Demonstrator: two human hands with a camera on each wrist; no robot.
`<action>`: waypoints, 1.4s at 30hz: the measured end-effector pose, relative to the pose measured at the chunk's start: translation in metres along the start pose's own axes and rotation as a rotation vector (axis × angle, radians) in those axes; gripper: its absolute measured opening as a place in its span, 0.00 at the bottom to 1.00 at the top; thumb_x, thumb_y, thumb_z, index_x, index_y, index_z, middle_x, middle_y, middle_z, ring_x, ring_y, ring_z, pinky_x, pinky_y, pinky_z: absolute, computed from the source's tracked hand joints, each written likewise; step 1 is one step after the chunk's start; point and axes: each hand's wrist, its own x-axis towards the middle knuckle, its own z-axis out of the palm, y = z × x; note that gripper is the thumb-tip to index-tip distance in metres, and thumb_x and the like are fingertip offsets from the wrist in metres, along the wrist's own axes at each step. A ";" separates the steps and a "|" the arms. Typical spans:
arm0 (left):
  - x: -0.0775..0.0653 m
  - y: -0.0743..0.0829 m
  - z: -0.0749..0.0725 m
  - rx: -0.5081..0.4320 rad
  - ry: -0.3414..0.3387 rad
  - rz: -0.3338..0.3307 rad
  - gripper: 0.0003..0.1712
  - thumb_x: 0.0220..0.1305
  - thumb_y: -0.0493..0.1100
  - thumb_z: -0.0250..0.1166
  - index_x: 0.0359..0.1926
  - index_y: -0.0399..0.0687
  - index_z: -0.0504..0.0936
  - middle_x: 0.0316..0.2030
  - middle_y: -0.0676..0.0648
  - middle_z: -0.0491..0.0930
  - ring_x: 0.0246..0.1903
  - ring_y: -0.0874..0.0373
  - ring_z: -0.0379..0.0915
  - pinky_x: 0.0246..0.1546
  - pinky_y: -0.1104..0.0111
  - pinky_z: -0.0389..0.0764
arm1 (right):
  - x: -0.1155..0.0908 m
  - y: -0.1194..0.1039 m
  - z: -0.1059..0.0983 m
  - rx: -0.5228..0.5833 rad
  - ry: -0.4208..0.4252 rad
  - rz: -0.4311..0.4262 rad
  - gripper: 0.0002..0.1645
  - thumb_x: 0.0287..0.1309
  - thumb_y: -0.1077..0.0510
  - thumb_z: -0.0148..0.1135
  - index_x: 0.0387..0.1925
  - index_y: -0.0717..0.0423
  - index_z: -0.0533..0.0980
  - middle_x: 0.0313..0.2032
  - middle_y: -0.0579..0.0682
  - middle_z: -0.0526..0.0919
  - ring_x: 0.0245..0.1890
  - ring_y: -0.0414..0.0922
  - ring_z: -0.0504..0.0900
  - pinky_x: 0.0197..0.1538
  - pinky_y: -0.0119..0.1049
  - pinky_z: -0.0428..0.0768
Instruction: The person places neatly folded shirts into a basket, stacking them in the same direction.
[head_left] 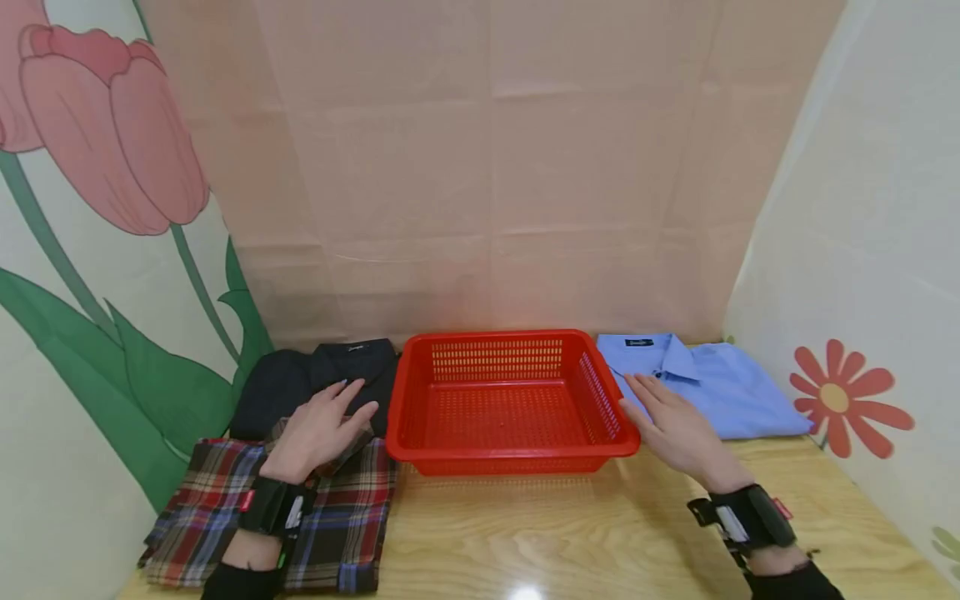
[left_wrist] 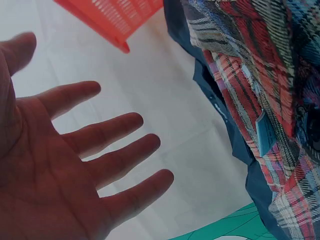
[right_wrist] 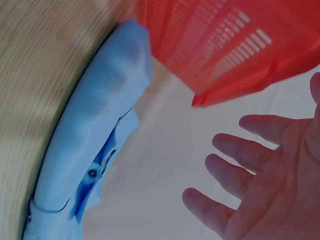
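Note:
A red plastic basket [head_left: 510, 467] with slotted walls stands on the table, and nothing lies in it. To its left my left hand [head_left: 322, 433] hovers over folded shirts, fingers spread and holding nothing. Beneath that hand lies a plaid shirt [head_left: 337, 533] in red, blue and black; a dark navy shirt [head_left: 277, 383] is folded behind it. On the other side, my right hand [head_left: 675, 429] has its fingers extended beside the basket's right rim, over the edge of a folded light blue shirt [head_left: 742, 387]. In the right wrist view this palm [right_wrist: 295, 185] holds nothing.
The wooden table [head_left: 510, 533] carries everything. A beige cloth backdrop [head_left: 487, 167] rises right behind the basket and shirts. White panels with a painted tulip [head_left: 112, 125] on the left and a red flower [head_left: 834, 397] on the right flank the table.

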 end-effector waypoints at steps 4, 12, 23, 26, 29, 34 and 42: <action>-0.001 0.000 -0.001 0.001 0.006 0.006 0.38 0.72 0.65 0.47 0.71 0.44 0.66 0.63 0.32 0.72 0.57 0.36 0.73 0.53 0.40 0.74 | 0.005 -0.011 0.001 -0.018 0.045 -0.025 0.37 0.72 0.41 0.47 0.71 0.61 0.62 0.69 0.66 0.65 0.69 0.66 0.62 0.65 0.65 0.63; -0.006 -0.007 -0.001 -0.007 0.001 0.036 0.39 0.72 0.64 0.49 0.71 0.42 0.65 0.58 0.33 0.76 0.51 0.39 0.78 0.47 0.45 0.79 | 0.011 -0.036 0.006 -0.016 0.041 -0.036 0.40 0.69 0.36 0.49 0.70 0.60 0.65 0.69 0.64 0.66 0.69 0.65 0.62 0.61 0.66 0.68; -0.013 -0.018 -0.008 -0.012 -0.022 -0.009 0.38 0.73 0.65 0.47 0.69 0.42 0.68 0.55 0.36 0.80 0.51 0.40 0.79 0.48 0.44 0.78 | 0.011 -0.101 0.011 -0.048 0.019 -0.173 0.40 0.67 0.34 0.51 0.68 0.58 0.68 0.67 0.59 0.71 0.66 0.58 0.71 0.64 0.58 0.71; -0.015 -0.021 -0.009 -0.027 -0.013 -0.004 0.37 0.73 0.63 0.48 0.68 0.40 0.68 0.56 0.35 0.79 0.51 0.40 0.78 0.49 0.43 0.78 | 0.014 -0.117 0.014 -0.038 -0.006 -0.199 0.41 0.67 0.33 0.49 0.69 0.56 0.68 0.68 0.58 0.70 0.68 0.57 0.69 0.66 0.56 0.69; -0.016 -0.023 -0.009 -0.028 0.003 0.016 0.38 0.73 0.63 0.48 0.69 0.39 0.68 0.56 0.34 0.79 0.51 0.39 0.78 0.49 0.44 0.77 | 0.018 -0.129 0.018 -0.032 -0.025 -0.220 0.41 0.67 0.32 0.49 0.69 0.54 0.67 0.68 0.56 0.69 0.68 0.55 0.68 0.66 0.55 0.69; -0.018 -0.027 -0.009 -0.029 0.011 0.022 0.41 0.73 0.66 0.46 0.70 0.38 0.65 0.56 0.33 0.78 0.52 0.39 0.78 0.51 0.44 0.77 | 0.022 -0.146 0.026 -0.012 -0.050 -0.241 0.41 0.66 0.32 0.50 0.70 0.52 0.67 0.69 0.55 0.69 0.68 0.54 0.69 0.65 0.54 0.71; -0.022 -0.028 -0.012 -0.044 0.004 0.021 0.40 0.73 0.64 0.47 0.69 0.36 0.66 0.58 0.33 0.77 0.54 0.38 0.76 0.53 0.43 0.75 | 0.027 -0.158 0.038 -0.008 -0.089 -0.241 0.39 0.67 0.33 0.50 0.71 0.50 0.66 0.70 0.53 0.67 0.69 0.53 0.67 0.68 0.53 0.68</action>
